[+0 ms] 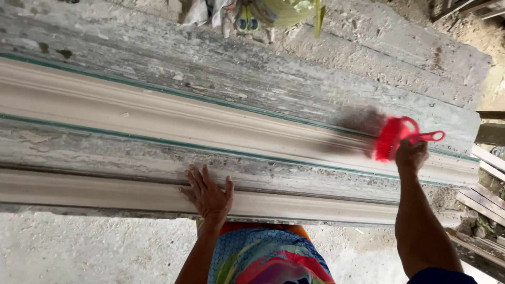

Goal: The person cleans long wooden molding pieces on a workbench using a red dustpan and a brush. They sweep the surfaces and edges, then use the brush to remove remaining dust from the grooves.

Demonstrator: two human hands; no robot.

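Brushing looks partway along: right hand grips a red plastic brush on the long pale moulded cornice strip, left hand flat and open on the nearer strip, unbrushed I'd guess.

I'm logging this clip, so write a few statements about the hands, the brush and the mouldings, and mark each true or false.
1. The right hand holds a red brush. True.
2. The left hand grips a hammer. False: it lies flat and open on the near moulding, holding nothing.
3. The brush is over the far moulding. True.
4. The brush's bristles look sharp and still. False: they are blurred.
5. The two mouldings lie stacked one on the other. False: they lie side by side on the worn bench, a strip of it between them.
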